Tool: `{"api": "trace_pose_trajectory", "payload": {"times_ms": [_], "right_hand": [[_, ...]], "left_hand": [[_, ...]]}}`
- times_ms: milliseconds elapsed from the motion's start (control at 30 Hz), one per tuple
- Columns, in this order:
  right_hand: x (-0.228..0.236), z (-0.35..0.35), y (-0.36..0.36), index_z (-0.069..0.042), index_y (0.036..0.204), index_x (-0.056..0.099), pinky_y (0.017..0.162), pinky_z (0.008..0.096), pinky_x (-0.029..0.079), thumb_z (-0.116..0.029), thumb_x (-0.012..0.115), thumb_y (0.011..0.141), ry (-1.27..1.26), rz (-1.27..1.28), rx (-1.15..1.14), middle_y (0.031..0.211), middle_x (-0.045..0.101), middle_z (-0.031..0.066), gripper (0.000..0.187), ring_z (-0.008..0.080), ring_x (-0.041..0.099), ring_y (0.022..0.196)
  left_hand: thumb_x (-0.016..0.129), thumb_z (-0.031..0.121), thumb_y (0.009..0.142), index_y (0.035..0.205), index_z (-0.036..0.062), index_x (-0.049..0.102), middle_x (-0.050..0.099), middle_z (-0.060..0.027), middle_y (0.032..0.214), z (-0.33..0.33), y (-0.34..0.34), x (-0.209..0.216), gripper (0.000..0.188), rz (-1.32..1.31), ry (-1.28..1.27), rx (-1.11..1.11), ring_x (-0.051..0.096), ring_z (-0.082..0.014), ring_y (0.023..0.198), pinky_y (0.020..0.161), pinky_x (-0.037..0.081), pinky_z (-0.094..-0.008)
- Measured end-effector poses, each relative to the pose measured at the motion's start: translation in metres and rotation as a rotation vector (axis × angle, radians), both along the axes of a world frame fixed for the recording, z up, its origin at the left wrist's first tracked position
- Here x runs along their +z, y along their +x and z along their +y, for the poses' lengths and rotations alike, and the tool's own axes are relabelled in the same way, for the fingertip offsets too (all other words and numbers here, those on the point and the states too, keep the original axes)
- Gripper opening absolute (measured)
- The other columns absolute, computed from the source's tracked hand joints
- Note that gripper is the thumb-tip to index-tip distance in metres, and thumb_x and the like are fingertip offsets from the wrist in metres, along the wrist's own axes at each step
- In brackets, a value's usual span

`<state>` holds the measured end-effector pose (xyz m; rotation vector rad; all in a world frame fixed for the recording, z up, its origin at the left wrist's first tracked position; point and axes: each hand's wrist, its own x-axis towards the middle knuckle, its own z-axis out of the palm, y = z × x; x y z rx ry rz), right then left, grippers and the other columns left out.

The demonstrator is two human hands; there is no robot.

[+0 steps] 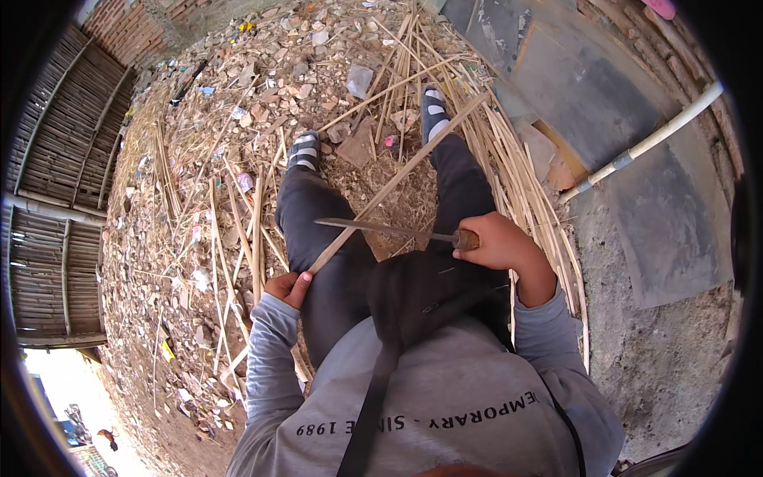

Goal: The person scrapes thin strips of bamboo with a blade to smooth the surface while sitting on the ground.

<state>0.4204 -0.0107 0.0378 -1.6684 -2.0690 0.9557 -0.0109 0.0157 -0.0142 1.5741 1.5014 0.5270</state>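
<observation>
Over littered dirt (199,238), left hand (288,288) grips bamboo strip (397,179), right hand (497,242) knife (381,229).

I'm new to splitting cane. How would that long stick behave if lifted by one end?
The stick looks thin and long, so it is probably light and a little springy. Held only at its near end by the left hand, its far tip would likely sag and wobble.

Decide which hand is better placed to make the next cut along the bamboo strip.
Right, probably: the right hand holds the knife, whose blade lies across the strip. The left hand only steadies its near end.
</observation>
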Motion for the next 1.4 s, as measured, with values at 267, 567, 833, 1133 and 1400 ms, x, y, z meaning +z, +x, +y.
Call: {"api": "trace_pose_trajectory", "payload": {"times_ms": [267, 567, 833, 1133, 1400], "right_hand": [[-0.006, -0.002, -0.006, -0.007, 0.09, 0.068, 0.07, 0.0462, 0.051, -0.028, 0.08, 0.078, -0.052, -0.003, 0.01, 0.081, 0.068, 0.0176, 0.027, 0.0412, 0.067, 0.081], [0.003, 0.002, -0.002, -0.002, 0.087, 0.065, 0.063, 0.0437, 0.047, -0.025, 0.082, 0.077, 0.061, -0.015, -0.055, 0.073, 0.063, 0.0188, 0.03, 0.0399, 0.064, 0.072], [-0.01, 0.0, -0.004, -0.002, 0.088, 0.065, 0.062, 0.0419, 0.046, -0.024, 0.081, 0.078, 0.133, 0.04, -0.137, 0.068, 0.06, 0.0175, 0.029, 0.0358, 0.062, 0.066], [-0.017, 0.005, -0.003, -0.002, 0.085, 0.062, 0.06, 0.0422, 0.045, -0.02, 0.08, 0.079, 0.107, 0.024, -0.229, 0.07, 0.06, 0.016, 0.027, 0.0355, 0.061, 0.065], [-0.017, 0.022, -0.008, -0.006, 0.091, 0.066, 0.068, 0.051, 0.05, -0.027, 0.079, 0.08, 0.117, -0.076, -0.256, 0.078, 0.066, 0.0188, 0.027, 0.042, 0.066, 0.08]], "left_hand": [[0.063, 0.052, 0.099, 0.077, -0.0007, 0.067, 0.055, 0.0009, 0.063, 0.001, -0.004, -0.002, 0.057, 0.013, -0.006, -0.045, 0.047, -0.0095, 0.064, 0.059, 0.04, -0.0315], [0.063, 0.051, 0.099, 0.078, -0.0016, 0.067, 0.053, 0.0009, 0.062, 0.002, -0.005, 0.003, 0.057, 0.064, -0.025, -0.043, 0.045, -0.0098, 0.064, 0.059, 0.039, -0.0321], [0.064, 0.048, 0.1, 0.075, -0.0007, 0.064, 0.046, 0.0035, 0.06, 0.001, 0.0, 0.007, 0.054, 0.025, -0.016, -0.027, 0.04, -0.0081, 0.061, 0.055, 0.034, -0.0313], [0.064, 0.048, 0.099, 0.076, -0.0001, 0.066, 0.046, 0.0034, 0.059, -0.001, -0.002, -0.005, 0.053, 0.0, 0.021, 0.003, 0.039, -0.0079, 0.06, 0.054, 0.034, -0.0305], [0.063, 0.047, 0.1, 0.078, -0.0022, 0.066, 0.049, 0.0011, 0.059, -0.003, 0.004, 0.003, 0.054, 0.044, 0.049, 0.004, 0.042, -0.0096, 0.061, 0.056, 0.038, -0.0325]]}}
